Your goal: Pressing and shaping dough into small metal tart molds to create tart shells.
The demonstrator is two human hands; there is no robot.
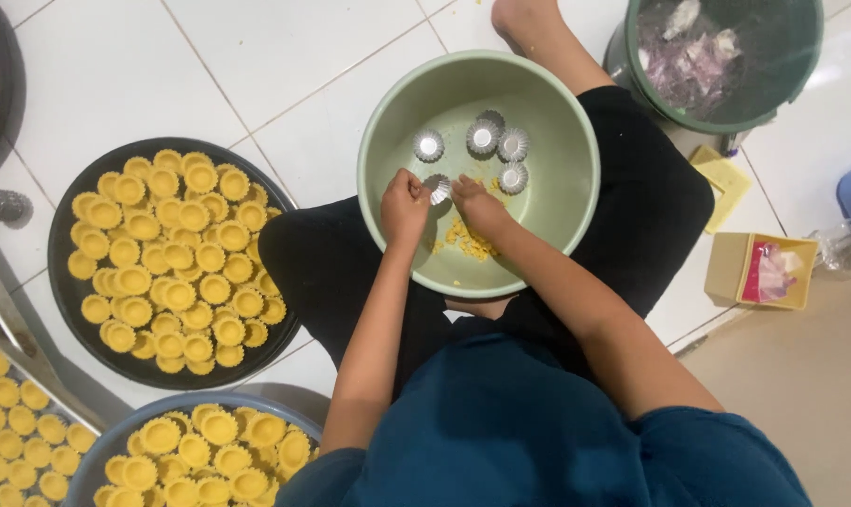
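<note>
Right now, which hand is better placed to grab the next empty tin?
Right hand, probably: the loose tins sit just beyond it in the green bowl. Left hand is farther, both holding one tin.

Dark teal short-sleeved shirt (538, 432), black trousers (341, 272), bare forearms, bare foot (524, 19).

both arms reach forward, left hand (404, 203) and right hand (479, 205) curled close together, fingers pinched.
</note>
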